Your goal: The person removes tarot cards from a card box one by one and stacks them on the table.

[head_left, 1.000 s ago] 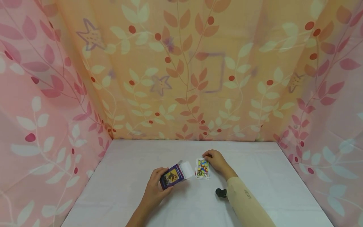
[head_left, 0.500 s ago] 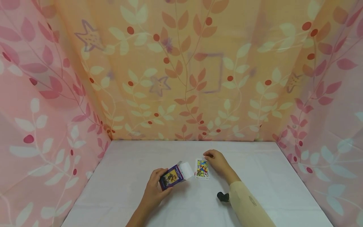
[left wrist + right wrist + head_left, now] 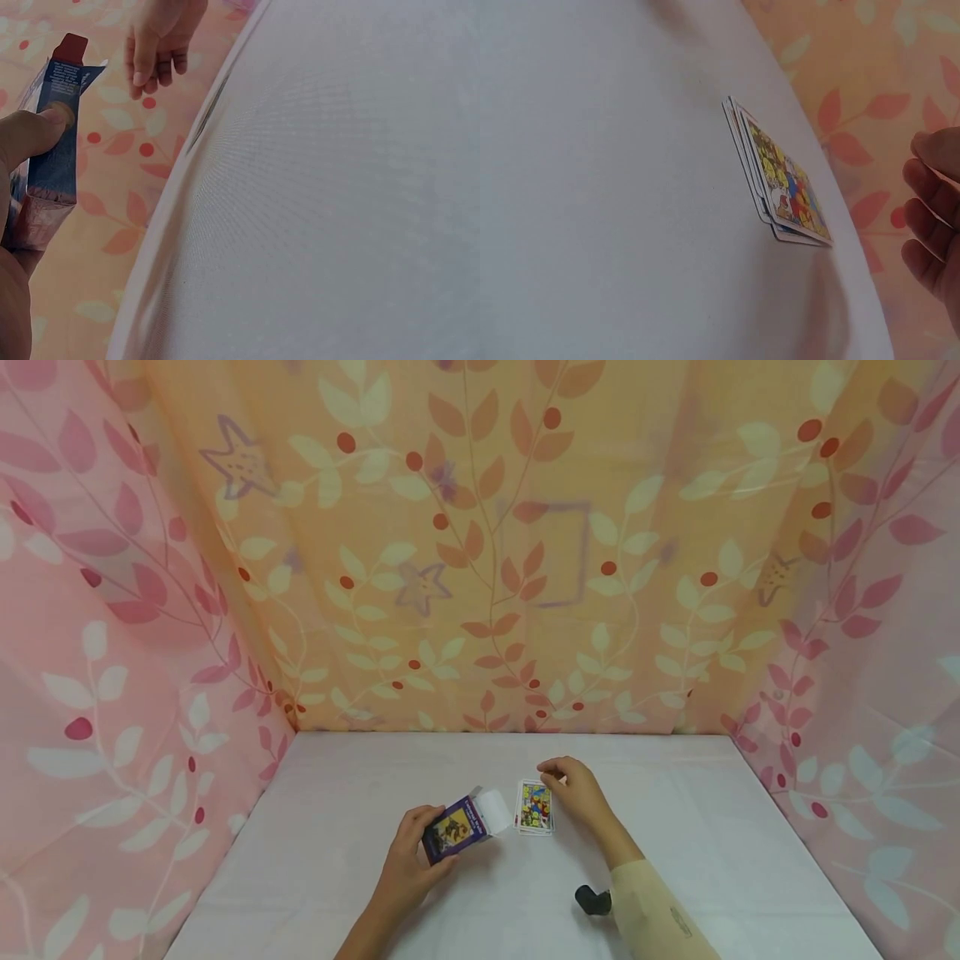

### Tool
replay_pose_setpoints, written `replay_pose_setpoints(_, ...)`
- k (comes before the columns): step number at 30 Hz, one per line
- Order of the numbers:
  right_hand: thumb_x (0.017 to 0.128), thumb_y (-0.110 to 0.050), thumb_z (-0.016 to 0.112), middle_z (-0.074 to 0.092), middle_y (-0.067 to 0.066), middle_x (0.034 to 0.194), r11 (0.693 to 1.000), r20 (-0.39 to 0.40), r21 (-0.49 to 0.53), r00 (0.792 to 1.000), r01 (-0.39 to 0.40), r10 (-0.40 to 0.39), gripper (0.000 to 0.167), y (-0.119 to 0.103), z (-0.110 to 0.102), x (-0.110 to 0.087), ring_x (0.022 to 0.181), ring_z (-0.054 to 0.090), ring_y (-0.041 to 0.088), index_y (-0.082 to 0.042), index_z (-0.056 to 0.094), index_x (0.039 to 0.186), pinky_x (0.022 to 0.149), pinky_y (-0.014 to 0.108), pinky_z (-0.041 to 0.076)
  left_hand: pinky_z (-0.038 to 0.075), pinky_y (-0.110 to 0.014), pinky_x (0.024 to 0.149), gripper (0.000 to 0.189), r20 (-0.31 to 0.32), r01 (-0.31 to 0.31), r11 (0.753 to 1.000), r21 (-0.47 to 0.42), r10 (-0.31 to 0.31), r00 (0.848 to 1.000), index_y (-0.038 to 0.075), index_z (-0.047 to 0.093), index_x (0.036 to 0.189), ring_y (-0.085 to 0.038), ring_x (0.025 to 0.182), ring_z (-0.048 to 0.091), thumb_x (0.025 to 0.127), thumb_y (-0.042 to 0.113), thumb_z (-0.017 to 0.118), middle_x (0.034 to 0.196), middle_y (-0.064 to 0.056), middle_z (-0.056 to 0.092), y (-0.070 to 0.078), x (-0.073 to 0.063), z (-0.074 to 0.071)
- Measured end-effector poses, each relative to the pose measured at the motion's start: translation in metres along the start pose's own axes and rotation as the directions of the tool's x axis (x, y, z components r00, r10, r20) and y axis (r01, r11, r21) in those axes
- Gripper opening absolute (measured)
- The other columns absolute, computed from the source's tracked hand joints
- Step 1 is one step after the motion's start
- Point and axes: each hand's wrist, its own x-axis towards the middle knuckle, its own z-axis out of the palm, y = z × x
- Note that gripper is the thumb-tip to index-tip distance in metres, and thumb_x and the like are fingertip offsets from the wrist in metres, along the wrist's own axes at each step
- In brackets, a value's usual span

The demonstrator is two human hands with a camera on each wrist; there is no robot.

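Head view: we see the left hand (image 3: 408, 860) curled round a small box (image 3: 453, 831), its thumb and fingers gripping opposite sides and tilting it. The right hand (image 3: 577, 789) is relaxed, its fingers loosely bent, with nothing in them that we can make out; the right wrist view shows us a gap between them and the cards (image 3: 535, 807). These lie right of the box in a slightly uneven stack, smooth, white-bordered and picture side up, toward the far edge of the white, cloth-covered surface (image 3: 322, 843). The box is printed in dark blue-purple, with a white flap (image 3: 492, 812) folded out toward the cards; we cannot tell what is inside. Leaf-patterned fabric (image 3: 480, 652) rises behind the far edge.
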Motion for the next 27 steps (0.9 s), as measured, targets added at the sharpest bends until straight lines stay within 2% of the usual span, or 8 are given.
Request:
replay_pose_setpoints(3, 0.096, -0.012, 0.072, 0.070, 0.000, 0.099, 1.000, -0.005, -0.001, 1.000, -0.003, 0.003, 0.015, -0.007, -0.001, -0.005, 0.095, 0.060, 0.017, -0.011, 0.075, 0.110, 0.085, 0.038, 0.049, 0.052, -0.035, 0.106, 0.085, 0.000, -0.006, 1.000, 0.006, 0.006, 1.000, 0.024, 0.053, 0.146, -0.018, 0.124, 0.055, 0.072, 0.011, 0.094, 0.140, 0.003, 0.051, 0.000, 0.000, 0.000)
replay_pose_setpoints(9, 0.096, -0.014, 0.071, 0.070, -0.001, 0.100, 1.000, -0.027, 0.016, 0.999, 0.023, -0.022, 0.014, -0.020, -0.002, -0.016, 0.095, 0.059, 0.016, -0.011, 0.075, 0.109, 0.082, 0.035, 0.048, 0.052, -0.040, 0.106, 0.082, -0.001, 0.015, 1.000, -0.006, -0.015, 1.000, 0.015, 0.055, 0.144, -0.017, 0.125, 0.055, 0.072, 0.010, 0.094, 0.139, 0.005, 0.051, 0.002, 0.000, 0.000)
replay_pose_setpoints(18, 0.095, -0.014, 0.073, 0.070, -0.007, 0.098, 0.997, -0.063, 0.021, 0.995, 0.077, -0.075, 0.014, -0.035, -0.001, -0.029, 0.094, 0.060, 0.015, -0.015, 0.075, 0.109, 0.080, 0.033, 0.049, 0.050, -0.047, 0.107, 0.084, 0.004, 0.054, 0.998, -0.036, -0.054, 0.999, 0.033, 0.053, 0.143, -0.015, 0.126, 0.054, 0.073, 0.013, 0.094, 0.138, 0.009, 0.050, 0.004, 0.002, -0.001)
replay_pose_setpoints(27, 0.095, -0.017, 0.074, 0.068, -0.014, 0.099, 0.994, -0.063, 0.072, 0.995, 0.080, -0.075, 0.015, -0.053, 0.000, -0.046, 0.100, 0.058, 0.012, -0.021, 0.075, 0.109, 0.086, 0.045, 0.052, 0.050, -0.045, 0.108, 0.083, 0.012, 0.049, 0.998, -0.028, -0.049, 0.999, 0.029, 0.054, 0.144, -0.014, 0.127, 0.054, 0.073, 0.013, 0.094, 0.138, 0.008, 0.050, 0.001, 0.001, -0.001)
